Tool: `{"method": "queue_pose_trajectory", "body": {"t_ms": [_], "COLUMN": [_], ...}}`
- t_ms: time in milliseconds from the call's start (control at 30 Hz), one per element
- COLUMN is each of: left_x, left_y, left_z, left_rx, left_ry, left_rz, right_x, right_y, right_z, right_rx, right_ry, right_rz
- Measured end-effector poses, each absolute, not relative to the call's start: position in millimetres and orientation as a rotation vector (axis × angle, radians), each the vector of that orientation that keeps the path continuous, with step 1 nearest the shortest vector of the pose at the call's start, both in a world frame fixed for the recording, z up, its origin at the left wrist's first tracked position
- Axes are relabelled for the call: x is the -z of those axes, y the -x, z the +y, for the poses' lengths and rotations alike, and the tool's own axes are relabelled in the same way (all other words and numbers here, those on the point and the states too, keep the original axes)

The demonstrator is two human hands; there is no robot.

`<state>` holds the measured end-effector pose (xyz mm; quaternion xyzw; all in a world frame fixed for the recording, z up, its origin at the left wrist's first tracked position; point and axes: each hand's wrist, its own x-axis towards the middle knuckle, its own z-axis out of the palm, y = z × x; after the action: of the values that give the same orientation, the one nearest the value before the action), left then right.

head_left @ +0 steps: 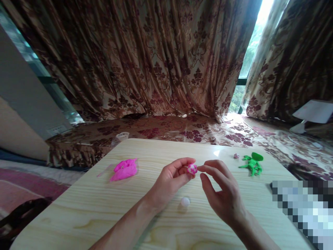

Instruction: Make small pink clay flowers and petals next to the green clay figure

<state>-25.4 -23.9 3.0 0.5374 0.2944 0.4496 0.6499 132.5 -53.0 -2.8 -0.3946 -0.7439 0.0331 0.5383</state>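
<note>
L hand (170, 177) pinches pink-white ball (192, 168), prob. steadying it w/in reach of R hand (223, 192), unclenched, index fingertip right by it!

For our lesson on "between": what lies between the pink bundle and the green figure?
In the head view, from pink bundle to green figure: the left hand holding a pink-and-white ball, the right hand, then a small pinkish piece.
</note>
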Motion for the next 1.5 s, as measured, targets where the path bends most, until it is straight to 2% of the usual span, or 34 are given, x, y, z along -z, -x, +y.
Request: {"method": "queue_pose_trajectory", "body": {"t_ms": [600, 1000, 1500], "left_x": [-6.2, -6.3, -6.6], "left_y": [26.4, 26.8, 27.0], "left_z": [-20.7, -22.0, -20.4], "left_rx": [-1.147, -1.123, -1.141], "left_ry": [-1.022, -1.038, -0.941], "left_rz": [0.571, 0.674, 0.577], "right_x": [6.5, 6.9, 4.7], "right_y": [-125.2, -126.0, -127.5], "right_z": [-57.7, -55.8, -56.2], "right_rx": [-0.084, -0.077, -0.054], "right_ry": [0.938, 0.989, 0.906], "right_rz": [-1.852, -1.940, -1.835]}}
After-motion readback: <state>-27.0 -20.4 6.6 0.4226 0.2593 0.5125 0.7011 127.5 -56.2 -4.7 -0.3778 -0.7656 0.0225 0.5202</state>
